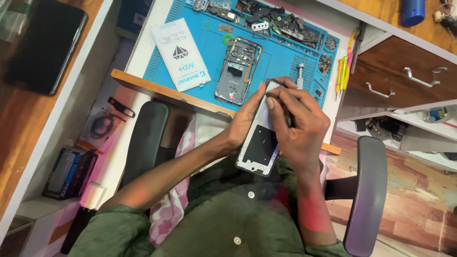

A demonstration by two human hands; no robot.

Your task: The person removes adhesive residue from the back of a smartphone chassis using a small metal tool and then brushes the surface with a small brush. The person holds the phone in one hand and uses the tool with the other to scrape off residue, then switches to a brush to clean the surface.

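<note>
My left hand (pixel 245 119) grips a bare phone frame (pixel 259 145) along its left edge and holds it upright over my lap. The frame is silver-white with a dark middle plate. My right hand (pixel 297 123) wraps over its right side, with fingertips pressed on the top end; whether it holds a small tool is unclear. A second, opened phone body (pixel 238 71) with exposed boards lies on the blue work mat (pixel 209 50) just beyond my hands.
A white flat package (pixel 180 53) lies on the mat's left part. Loose phone parts (pixel 278 21) crowd the mat's far edge, and a silver screwdriver (pixel 300 76) stands near the right. Pens (pixel 343 71) sit beside open drawers (pixel 404 78). Chair armrests (pixel 366 190) flank me.
</note>
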